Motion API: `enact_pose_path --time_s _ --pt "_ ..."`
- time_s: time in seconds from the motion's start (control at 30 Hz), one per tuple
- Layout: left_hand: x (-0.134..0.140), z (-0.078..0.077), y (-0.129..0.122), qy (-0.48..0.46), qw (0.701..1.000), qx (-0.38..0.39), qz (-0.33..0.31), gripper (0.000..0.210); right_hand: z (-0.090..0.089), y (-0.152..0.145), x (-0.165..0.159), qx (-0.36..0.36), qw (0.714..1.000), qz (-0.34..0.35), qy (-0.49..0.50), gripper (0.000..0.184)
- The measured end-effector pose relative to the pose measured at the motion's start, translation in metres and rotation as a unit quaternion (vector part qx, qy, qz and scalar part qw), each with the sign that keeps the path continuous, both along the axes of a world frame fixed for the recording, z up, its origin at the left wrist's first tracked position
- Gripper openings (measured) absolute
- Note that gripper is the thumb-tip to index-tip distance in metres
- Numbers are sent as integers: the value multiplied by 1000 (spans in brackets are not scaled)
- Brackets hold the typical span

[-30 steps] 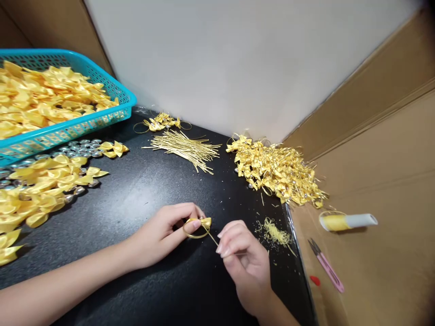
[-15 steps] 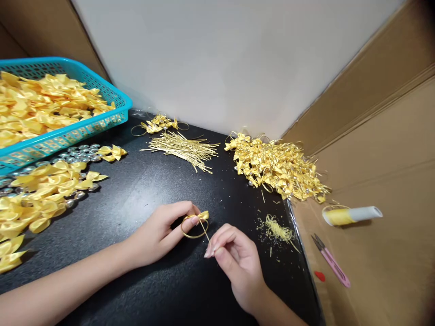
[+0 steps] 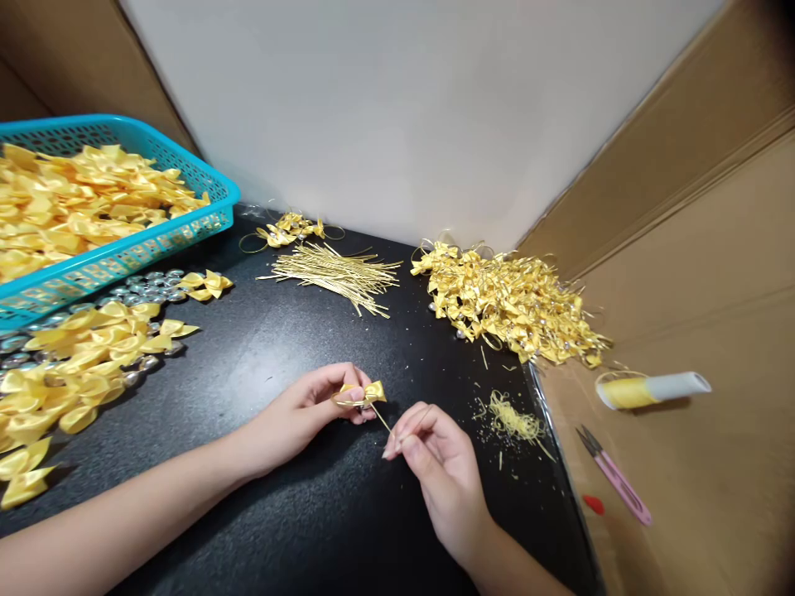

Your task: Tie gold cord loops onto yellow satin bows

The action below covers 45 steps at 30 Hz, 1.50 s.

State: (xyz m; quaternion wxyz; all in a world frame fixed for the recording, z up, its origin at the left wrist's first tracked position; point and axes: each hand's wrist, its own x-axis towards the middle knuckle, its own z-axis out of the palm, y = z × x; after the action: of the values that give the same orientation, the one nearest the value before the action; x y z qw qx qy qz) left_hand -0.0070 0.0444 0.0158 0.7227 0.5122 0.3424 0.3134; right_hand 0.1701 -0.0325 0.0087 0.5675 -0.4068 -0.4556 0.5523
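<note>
Between the thumb and fingers of my left hand [image 3: 320, 401] is a yellow ribbon bow [image 3: 373, 392], held just above the black table [image 3: 298, 513]. A thin gold cord [image 3: 381, 418] runs from the bow down to my right hand [image 3: 438, 468], whose thumb and fingertips pinch its end. The cord looks straight and taut between the two hands. Part of the bow is hidden behind my left thumb. Beyond my hands lies a loose bundle of cut gold cords [image 3: 335, 275].
A turquoise basket [image 3: 211, 219] of yellow bows stands at the left, with loose bows [image 3: 93, 356] and silvery beads [image 3: 149, 285] before it. Finished-looking bows [image 3: 509, 306] form a heap at right. Cord scraps [image 3: 515, 418], pink thread snips [image 3: 618, 480] and a ribbon-wrapped tube [image 3: 652, 389] lie nearby.
The gold loop that hung open below the bow has drawn up close against it. My right hand has shifted slightly right and up, still pinching the cord.
</note>
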Motion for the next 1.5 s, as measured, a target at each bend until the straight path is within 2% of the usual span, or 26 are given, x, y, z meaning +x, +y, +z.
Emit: enact_pose_path --time_s 0.27,0.4,0.6,0.7,0.83,1.0,1.23,1.37,1.5 --pt "-6 1 3 -19 983 -175 -50 32 -5 0 1 -40 998 -14 43 22" --pt "-8 2 5 -64 974 -207 -63 31 -8 -2 -2 -51 994 16 92 19" --pt "-11 3 6 -109 964 -225 -94 38 -11 -1 -5 -118 986 21 120 21" --pt "-9 2 6 -109 966 -213 -94 48 -14 1 -5 -123 986 26 109 22" --pt "-9 2 5 -89 975 -169 -111 29 -16 2 -6 -141 984 30 106 23" --pt "-12 2 3 -83 986 -110 -93 33 -16 2 -6 -125 991 18 44 23" --pt "-10 8 -13 -91 971 -144 -168 31 -13 13 -4 -65 995 24 -67 14" --pt "-8 10 -24 -49 966 -136 -216 28 -14 24 -2 -73 997 -6 -5 16" --pt "-4 8 -28 20 980 -36 -196 23 -15 28 -2 -97 991 -58 67 19"
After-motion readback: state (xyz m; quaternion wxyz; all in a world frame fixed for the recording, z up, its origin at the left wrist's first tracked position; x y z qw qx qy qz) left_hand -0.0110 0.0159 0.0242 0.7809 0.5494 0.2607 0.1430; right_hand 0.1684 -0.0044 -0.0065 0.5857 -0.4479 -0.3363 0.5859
